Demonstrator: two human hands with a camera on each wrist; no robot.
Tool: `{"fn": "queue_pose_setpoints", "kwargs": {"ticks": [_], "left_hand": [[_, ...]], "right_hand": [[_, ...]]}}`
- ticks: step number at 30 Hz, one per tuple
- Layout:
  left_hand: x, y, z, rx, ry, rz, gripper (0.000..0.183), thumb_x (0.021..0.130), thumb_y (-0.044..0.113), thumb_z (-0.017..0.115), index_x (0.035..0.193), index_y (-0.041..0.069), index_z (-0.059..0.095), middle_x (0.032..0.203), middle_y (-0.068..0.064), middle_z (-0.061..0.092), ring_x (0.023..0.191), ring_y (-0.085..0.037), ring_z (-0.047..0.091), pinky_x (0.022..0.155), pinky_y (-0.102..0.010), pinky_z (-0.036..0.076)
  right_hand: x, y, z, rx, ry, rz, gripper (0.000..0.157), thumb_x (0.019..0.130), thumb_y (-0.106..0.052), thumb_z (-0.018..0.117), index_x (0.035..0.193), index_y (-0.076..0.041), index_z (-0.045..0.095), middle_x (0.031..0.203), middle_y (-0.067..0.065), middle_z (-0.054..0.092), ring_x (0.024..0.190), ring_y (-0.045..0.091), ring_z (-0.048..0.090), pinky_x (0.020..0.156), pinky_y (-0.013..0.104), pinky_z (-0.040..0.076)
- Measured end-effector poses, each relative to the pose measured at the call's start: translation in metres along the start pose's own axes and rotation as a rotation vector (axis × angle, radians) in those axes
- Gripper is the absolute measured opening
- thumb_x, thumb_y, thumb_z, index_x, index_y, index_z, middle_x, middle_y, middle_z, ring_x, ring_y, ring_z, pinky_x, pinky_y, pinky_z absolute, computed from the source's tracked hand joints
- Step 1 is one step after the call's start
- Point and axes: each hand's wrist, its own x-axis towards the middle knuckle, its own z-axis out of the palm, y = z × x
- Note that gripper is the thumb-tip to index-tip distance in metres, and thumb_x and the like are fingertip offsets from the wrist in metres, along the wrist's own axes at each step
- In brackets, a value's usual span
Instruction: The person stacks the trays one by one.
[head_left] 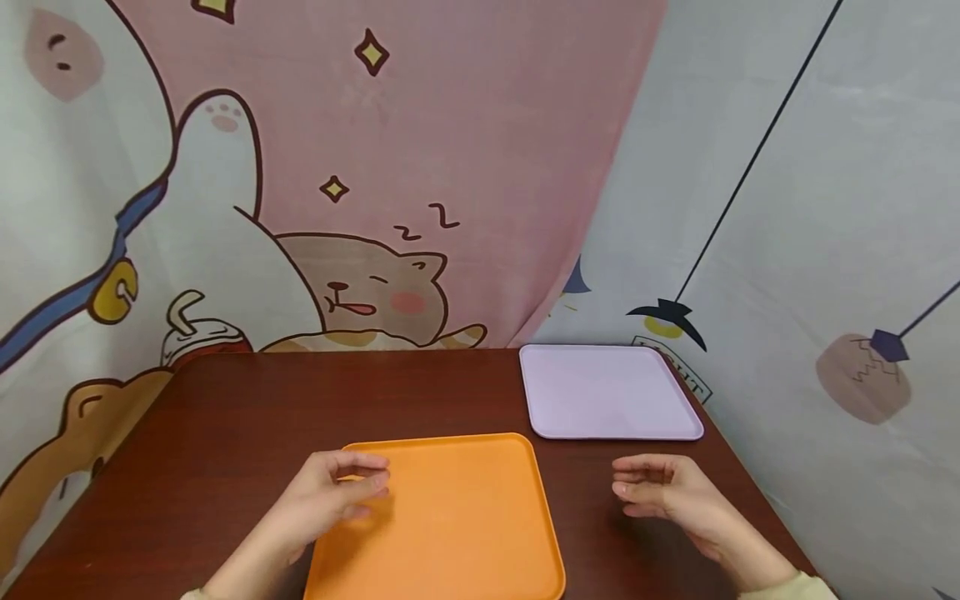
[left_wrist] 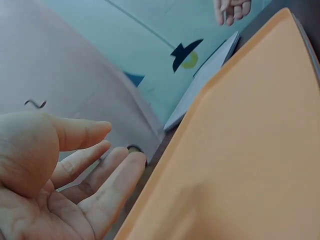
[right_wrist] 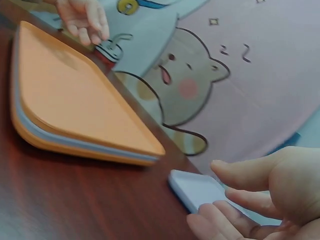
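An orange tray [head_left: 450, 517] lies at the front middle of the dark table. In the right wrist view it tops a stack, with a bluish-grey tray [right_wrist: 60, 135] and another orange tray [right_wrist: 37, 140] below it. My left hand [head_left: 326, 496] hovers over the tray's left side, fingers loosely bent and nothing between them. To the right of the stack my right hand [head_left: 671, 496] hangs above the table, thumb and fingers apart, also holding nothing. A pale lavender tray [head_left: 611, 392] lies at the back right, beyond the right hand.
The dark reddish-brown table [head_left: 337, 392] runs back to a cloth backdrop [head_left: 487, 167] with cartoon animals. Another pale cloth [head_left: 810, 208] with lamp drawings hangs along the right side. The lavender tray lies close to the table's right edge.
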Motion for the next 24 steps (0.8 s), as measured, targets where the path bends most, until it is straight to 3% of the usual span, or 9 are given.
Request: {"fn": "queue_pose_setpoints", "kwargs": {"ticks": [5,10,13,17,20,24], "left_hand": [[0.02,0.01,0.023,0.0,-0.009,0.044,0.039,0.098,0.016,0.078,0.128,-0.007,0.069,0.127,-0.02,0.069,0.111,-0.036,0.071,0.087,-0.048,0.062],[0.04,0.016,0.047,-0.019,-0.023,0.069,0.037,0.097,0.01,0.078,0.129,-0.006,0.069,0.126,-0.021,0.069,0.113,-0.034,0.07,0.092,-0.049,0.06],[0.052,0.018,0.06,-0.011,-0.038,0.089,0.038,0.097,0.008,0.077,0.13,-0.007,0.067,0.128,-0.023,0.067,0.112,-0.032,0.07,0.092,-0.048,0.06],[0.07,0.017,0.075,-0.002,-0.041,0.105,0.038,0.096,0.005,0.077,0.13,-0.009,0.066,0.128,-0.026,0.067,0.11,-0.028,0.07,0.092,-0.046,0.06],[0.084,0.015,0.085,0.006,-0.03,0.118,0.037,0.095,0.003,0.077,0.129,-0.008,0.067,0.126,-0.026,0.067,0.107,-0.028,0.072,0.091,-0.046,0.061],[0.1,0.015,0.1,0.036,-0.017,0.135,0.036,0.093,0.0,0.077,0.127,-0.009,0.068,0.118,-0.021,0.071,0.101,-0.027,0.073,0.089,-0.044,0.062]], "right_hand": [[0.006,-0.007,-0.025,-0.032,0.153,0.007,0.046,0.098,-0.008,0.076,0.135,0.016,0.06,0.117,0.012,0.073,0.103,0.02,0.073,0.087,0.044,0.062],[0.014,-0.013,-0.057,-0.084,0.292,0.063,0.061,0.099,-0.017,0.077,0.144,0.017,0.052,0.124,0.012,0.07,0.104,0.018,0.072,0.089,0.043,0.061],[0.019,-0.013,-0.079,-0.119,0.358,0.085,0.069,0.102,-0.023,0.075,0.15,0.017,0.044,0.134,0.02,0.063,0.101,0.012,0.072,0.091,0.042,0.061],[0.025,-0.006,-0.103,-0.134,0.428,0.107,0.076,0.105,-0.029,0.069,0.155,0.017,0.035,0.153,0.035,0.041,0.097,0.004,0.069,0.091,0.038,0.061],[0.028,0.004,-0.115,-0.149,0.461,0.126,0.076,0.106,-0.031,0.067,0.156,0.017,0.033,0.159,0.04,0.029,0.102,0.008,0.068,0.089,0.035,0.061],[0.035,0.019,-0.121,-0.157,0.543,0.171,0.073,0.106,-0.027,0.066,0.155,0.017,0.034,0.16,0.04,0.029,0.119,0.028,0.063,0.087,0.034,0.061]]}}
